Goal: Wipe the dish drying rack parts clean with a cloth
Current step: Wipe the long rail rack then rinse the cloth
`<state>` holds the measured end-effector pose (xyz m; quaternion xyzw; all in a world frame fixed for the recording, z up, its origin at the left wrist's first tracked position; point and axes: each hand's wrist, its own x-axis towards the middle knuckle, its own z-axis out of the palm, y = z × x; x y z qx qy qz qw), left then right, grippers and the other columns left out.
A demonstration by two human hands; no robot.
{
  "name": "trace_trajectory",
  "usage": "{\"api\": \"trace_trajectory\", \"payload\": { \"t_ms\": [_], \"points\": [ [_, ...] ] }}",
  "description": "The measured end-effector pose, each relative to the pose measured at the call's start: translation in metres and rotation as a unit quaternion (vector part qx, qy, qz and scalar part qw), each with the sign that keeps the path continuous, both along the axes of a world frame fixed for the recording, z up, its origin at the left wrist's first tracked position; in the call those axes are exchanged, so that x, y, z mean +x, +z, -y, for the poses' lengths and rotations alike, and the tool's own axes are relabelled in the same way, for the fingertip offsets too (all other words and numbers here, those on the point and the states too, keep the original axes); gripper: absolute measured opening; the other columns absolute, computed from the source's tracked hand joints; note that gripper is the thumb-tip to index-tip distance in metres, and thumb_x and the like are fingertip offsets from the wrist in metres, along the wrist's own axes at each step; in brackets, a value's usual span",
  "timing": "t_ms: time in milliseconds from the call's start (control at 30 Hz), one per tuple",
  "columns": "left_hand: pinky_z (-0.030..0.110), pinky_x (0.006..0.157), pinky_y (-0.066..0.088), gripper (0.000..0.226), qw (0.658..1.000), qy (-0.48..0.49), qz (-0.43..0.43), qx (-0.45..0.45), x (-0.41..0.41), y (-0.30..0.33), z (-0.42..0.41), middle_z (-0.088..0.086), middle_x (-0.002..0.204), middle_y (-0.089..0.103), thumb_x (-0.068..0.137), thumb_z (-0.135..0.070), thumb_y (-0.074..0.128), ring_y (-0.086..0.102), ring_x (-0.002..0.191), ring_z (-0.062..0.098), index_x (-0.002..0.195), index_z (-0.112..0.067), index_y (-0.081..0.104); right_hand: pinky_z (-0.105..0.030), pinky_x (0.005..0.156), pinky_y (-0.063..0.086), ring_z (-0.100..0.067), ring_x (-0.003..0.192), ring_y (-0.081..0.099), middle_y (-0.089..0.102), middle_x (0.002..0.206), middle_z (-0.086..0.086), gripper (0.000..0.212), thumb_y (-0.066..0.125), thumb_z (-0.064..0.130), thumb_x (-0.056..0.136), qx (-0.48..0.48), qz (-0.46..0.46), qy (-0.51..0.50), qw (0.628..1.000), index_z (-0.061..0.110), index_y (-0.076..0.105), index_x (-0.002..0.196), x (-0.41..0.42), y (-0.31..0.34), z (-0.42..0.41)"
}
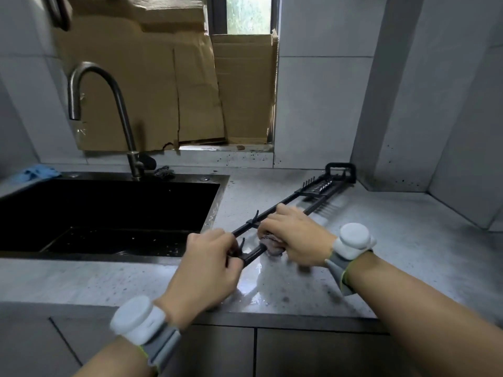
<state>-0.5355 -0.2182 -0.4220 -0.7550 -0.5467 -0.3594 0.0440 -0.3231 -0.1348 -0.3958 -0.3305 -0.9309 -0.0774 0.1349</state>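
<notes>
Two hazards stand out, and the bigger one is the sink (109, 210), whose open black basin lies just left of the work. On the grey countertop (381, 240) the long black rack part (302, 198) stretches diagonally from the back corner toward the person, its near end lifted off the surface; if the hold slips on wet metal, that end could swing or drop toward the basin. A wet patch (shining beneath the hands) makes sliding likelier. The left hand (206, 268) is curled round the near end of the bar, steadying it. The right hand (294, 235) presses a bunched grey cloth (272, 244) against the rails, fingers wrapped over it. Small hooks (255, 214) project from the bar between the hands and could snag the cloth.
</notes>
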Motion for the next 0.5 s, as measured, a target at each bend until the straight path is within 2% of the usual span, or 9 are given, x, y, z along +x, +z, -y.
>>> {"api": "trace_trajectory", "payload": {
  "t_ms": [100, 200, 267, 333, 433, 500],
  "points": [
    [0.037, 0.088, 0.036, 0.027, 0.998, -0.005, -0.047, -0.040, 0.041, 0.001, -0.002, -0.010, 0.081, 0.052, 0.079, -0.038, 0.042, 0.046, 0.079, 0.014, 0.081, -0.021, 0.062, -0.033, 0.078, 0.032, -0.014, 0.090, 0.037, 0.062, 0.102, 0.012, 0.038, 0.054, 0.002, 0.082, -0.008, -0.050, -0.033, 0.998, 0.026, 0.063, 0.110, 0.032, -0.005, -0.012],
    [0.037, 0.101, 0.031, 0.030, 0.987, -0.003, -0.133, -0.094, 0.081, 0.001, -0.001, -0.008, 0.092, 0.048, 0.084, -0.044, 0.041, 0.046, 0.097, 0.016, 0.094, -0.023, 0.059, -0.032, 0.081, 0.038, -0.016, 0.089, 0.043, 0.059, 0.095, 0.015, 0.017, 0.062, 0.014, 0.091, -0.011, -0.170, -0.088, 0.981, 0.027, 0.064, 0.101, 0.064, -0.008, -0.016],
    [0.039, 0.102, 0.032, 0.031, 0.982, -0.014, -0.163, -0.091, 0.107, 0.004, -0.003, -0.006, 0.096, 0.050, 0.088, -0.047, 0.040, 0.046, 0.100, 0.017, 0.096, -0.023, 0.057, -0.019, 0.087, 0.039, -0.014, 0.095, 0.051, 0.057, 0.100, 0.010, 0.009, 0.063, 0.022, 0.093, -0.026, -0.274, -0.121, 0.954, 0.023, 0.067, 0.100, 0.091, 0.001, -0.012],
    [0.038, 0.103, 0.032, 0.039, 0.980, -0.032, -0.176, -0.087, 0.111, 0.005, -0.005, -0.006, 0.097, 0.051, 0.091, -0.056, 0.036, 0.045, 0.100, 0.015, 0.096, -0.024, 0.055, -0.006, 0.084, 0.035, -0.002, 0.098, 0.053, 0.053, 0.103, 0.008, 0.008, 0.067, 0.023, 0.092, -0.047, -0.351, -0.151, 0.923, 0.022, 0.071, 0.099, 0.108, 0.013, 0.000],
    [0.036, 0.099, 0.032, 0.060, 0.983, -0.049, -0.173, -0.041, 0.101, 0.005, -0.009, -0.013, 0.096, 0.054, 0.090, -0.078, 0.021, 0.047, 0.097, 0.012, 0.098, -0.030, 0.057, -0.011, 0.074, 0.038, 0.000, 0.085, 0.057, 0.057, 0.098, 0.011, 0.014, 0.073, 0.022, 0.087, -0.068, -0.346, -0.193, 0.915, 0.029, 0.069, 0.098, 0.125, 0.020, 0.020],
    [0.036, 0.093, 0.035, 0.061, 0.987, -0.064, -0.148, -0.005, 0.087, 0.000, -0.014, -0.017, 0.091, 0.054, 0.090, -0.081, 0.020, 0.047, 0.091, 0.012, 0.095, -0.031, 0.055, -0.019, 0.068, 0.041, -0.002, 0.073, 0.058, 0.061, 0.093, 0.012, 0.017, 0.076, 0.027, 0.084, -0.111, -0.358, -0.195, 0.906, 0.034, 0.066, 0.095, 0.130, 0.015, 0.035]
  ]
}}
